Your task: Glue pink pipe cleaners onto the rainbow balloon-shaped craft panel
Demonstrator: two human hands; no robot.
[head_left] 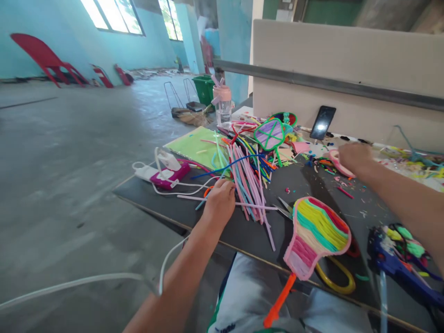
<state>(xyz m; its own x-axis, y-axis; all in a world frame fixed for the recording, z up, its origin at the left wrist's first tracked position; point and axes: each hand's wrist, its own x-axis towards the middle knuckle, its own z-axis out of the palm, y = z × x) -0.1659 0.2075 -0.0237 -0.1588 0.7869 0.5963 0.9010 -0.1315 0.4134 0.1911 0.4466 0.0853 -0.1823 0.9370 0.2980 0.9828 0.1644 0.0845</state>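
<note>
My left hand (219, 201) is closed around a lilac pipe cleaner (256, 206) at the table's near edge, beside a loose bundle of pink and lilac pipe cleaners (244, 175). At the right, my right hand (357, 159) is curled on a pink loop-shaped thing (338, 163); its fingertips are hard to see. Between my arms lies a striped pipe-cleaner paddle shape (321, 231) with a pink border and an orange stem (279, 303). It partly covers scissors, whose blades (285, 207) and yellow handle (335, 277) stick out. A blue glue gun (398, 273) rests at the right.
A purple power strip (169, 178) with white cables sits at the left edge. A green-framed lilac shape (269, 134), clear bottle (223, 104), green sheet (196, 145) and propped phone (322, 122) stand farther back. Scraps litter the dark table (294, 178). A beige panel (347, 60) rises behind.
</note>
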